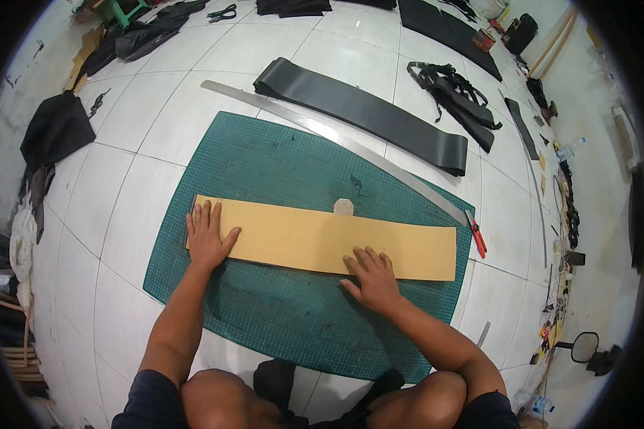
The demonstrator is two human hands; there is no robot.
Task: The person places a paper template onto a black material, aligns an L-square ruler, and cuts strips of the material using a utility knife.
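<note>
No lettering or numbers can be read on the tan strip (293, 232), green mat (279, 314) or metal ruler (336, 135); the red can's (484, 41) markings appear too small.

Tan strip (300, 232) lies across green cutting mat (286, 307)

The left hand (207, 239) spreads flat over the strip's left end; the right hand (376, 279), loosely spread, lies over its near edge, right of the middle. A pale rounded piece (343, 206) shows at the far edge. Beyond, a long metal ruler (320, 129) slants from the mat onto the white tiled floor (114, 207), its near end beside red-handled scissors (481, 245) at the mat's right corner. Past the ruler lie a folded dark grey band (365, 114) and a bundle of black straps (465, 104).
</note>
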